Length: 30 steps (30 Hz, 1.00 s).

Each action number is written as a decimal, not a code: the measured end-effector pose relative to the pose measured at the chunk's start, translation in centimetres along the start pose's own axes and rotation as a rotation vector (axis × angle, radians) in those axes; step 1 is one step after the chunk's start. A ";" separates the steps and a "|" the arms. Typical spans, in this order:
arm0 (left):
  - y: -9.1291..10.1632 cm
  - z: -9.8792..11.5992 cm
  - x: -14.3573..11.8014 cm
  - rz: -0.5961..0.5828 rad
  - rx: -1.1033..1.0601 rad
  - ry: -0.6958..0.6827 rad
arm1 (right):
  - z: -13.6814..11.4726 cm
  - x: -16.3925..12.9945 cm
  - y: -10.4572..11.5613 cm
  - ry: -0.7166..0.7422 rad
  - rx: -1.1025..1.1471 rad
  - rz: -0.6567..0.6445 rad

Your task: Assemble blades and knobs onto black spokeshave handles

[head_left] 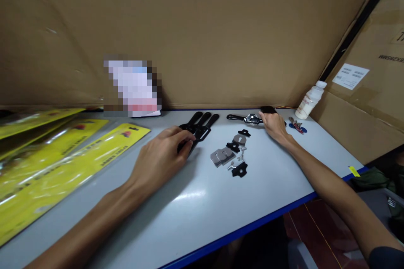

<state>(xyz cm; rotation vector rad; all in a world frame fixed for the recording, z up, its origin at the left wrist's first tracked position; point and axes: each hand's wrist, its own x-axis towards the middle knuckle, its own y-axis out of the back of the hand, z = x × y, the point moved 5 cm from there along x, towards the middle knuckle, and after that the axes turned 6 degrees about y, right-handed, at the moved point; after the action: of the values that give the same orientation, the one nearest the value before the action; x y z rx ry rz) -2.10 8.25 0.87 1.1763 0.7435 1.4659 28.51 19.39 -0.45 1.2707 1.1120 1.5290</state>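
So my left hand (167, 147) is closed around the near end of some black spokeshave bodies (206, 131), thumb on the side facing me. Three of their handles poke out past my fingers toward the back of the tabletop (195, 218). Can't tell how many I've actually got gripped, since my hand covers that end.

My right hand (274, 125) is curled narrow over the right handle of another spokeshave (251, 119), which lies crosswise near the back with a shiny spot in the middle of its body.

Between my hands and a bit closer to me is the loose stuff: grey blades (221, 156), a couple of them overlapping, three black cap plates (240, 170) and some silver wing screws (231, 166), all in a little scatter.

Over on the left there's a pile of yellow-backed plastic packs (94, 166). Off to the right, a keyring (296, 125) sits just beside a white-capped bottle (311, 101), near the cardboard (341, 134).
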 end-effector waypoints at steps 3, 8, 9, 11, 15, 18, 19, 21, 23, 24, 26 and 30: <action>-0.1 0.1 -0.1 -0.009 0.032 0.001 | -0.3 -0.1 -0.1 -0.013 0.007 -0.035; -1.0 1.0 -0.4 -0.086 0.255 -0.090 | -0.8 -0.6 -0.6 -0.016 0.016 -0.110; -1.2 1.2 -0.5 -0.091 0.298 -0.114 | -0.9 -0.7 -0.7 -0.013 0.013 -0.120; -1.4 1.5 -0.6 -0.083 0.354 -0.139 | -1.0 -1.0 -0.6 -0.006 0.000 -0.132; -1.6 1.8 -0.6 -0.076 0.402 -0.154 | -1.3 -1.5 0.2 0.002 -0.049 -0.122; -1.5 1.9 -0.6 -0.086 0.394 -0.151 | -1.7 -1.6 0.8 0.006 -0.083 -0.105; -1.5 1.8 -0.6 -0.092 0.383 -0.147 | -1.8 -1.6 0.9 0.009 -0.090 -0.105; -1.3 1.7 -0.6 -0.107 0.360 -0.137 | -2.1 -1.7 0.9 0.019 -0.099 -0.108; -1.1 1.6 -0.8 -0.128 0.345 -0.117 | -2.3 -1.7 0.9 0.030 -0.100 -0.110; -0.9 1.6 -0.8 -0.145 0.340 -0.102 | -2.3 -1.7 0.9 0.034 -0.097 -0.110; -0.7 1.6 -1.0 -0.187 0.335 -0.066 | -2.3 -1.8 1.1 0.037 -0.086 -0.106; -0.6 2.1 -1.3 -0.200 0.382 -0.044 | -2.0 -1.9 2.5 0.013 -0.058 -0.038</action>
<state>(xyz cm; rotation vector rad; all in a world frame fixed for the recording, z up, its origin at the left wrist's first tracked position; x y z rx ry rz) 0.05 6.85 0.63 1.3692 1.1114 1.1579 26.68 16.67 1.28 1.1960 1.0860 1.5322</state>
